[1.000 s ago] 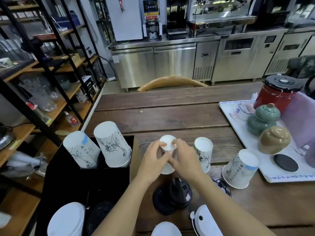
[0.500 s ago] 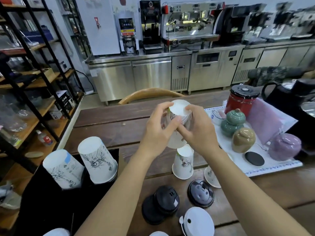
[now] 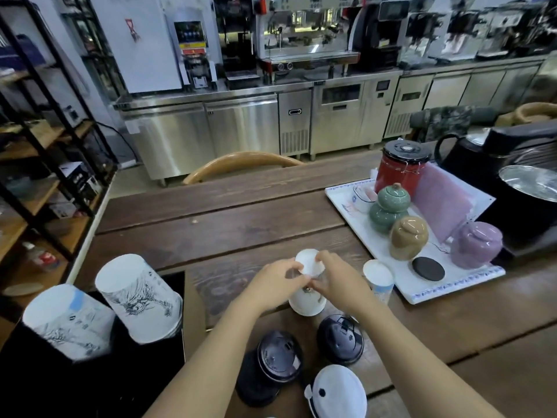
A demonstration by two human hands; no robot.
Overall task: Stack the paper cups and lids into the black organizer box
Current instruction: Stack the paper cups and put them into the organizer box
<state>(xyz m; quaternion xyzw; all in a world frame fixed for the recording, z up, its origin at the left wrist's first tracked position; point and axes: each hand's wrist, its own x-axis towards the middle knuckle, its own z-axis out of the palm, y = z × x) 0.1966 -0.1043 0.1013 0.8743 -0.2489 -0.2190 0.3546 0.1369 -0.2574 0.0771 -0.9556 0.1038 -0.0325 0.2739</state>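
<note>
My left hand point(image 3: 275, 282) and my right hand point(image 3: 337, 280) both grip an upside-down white paper cup point(image 3: 308, 286) that stands on the wooden table point(image 3: 241, 224), seemingly set over another cup. A second upside-down cup point(image 3: 379, 280) stands just to its right. Two stacks of upside-down printed cups point(image 3: 140, 297) point(image 3: 64, 321) stick out of the black organizer box point(image 3: 90, 381) at the lower left. Black lids point(image 3: 278, 356) point(image 3: 340, 339) and a white lid point(image 3: 339, 393) lie on the table in front of me.
A white tray point(image 3: 401, 285) at the right holds ceramic jars, a red canister and a black coaster. A black kettle and pot stand further right. A wooden chair back shows at the table's far edge. Shelves line the left side.
Both hands raised the cup off the table, then lowered it onto the cup standing there. The camera view tilted up and shifted right.
</note>
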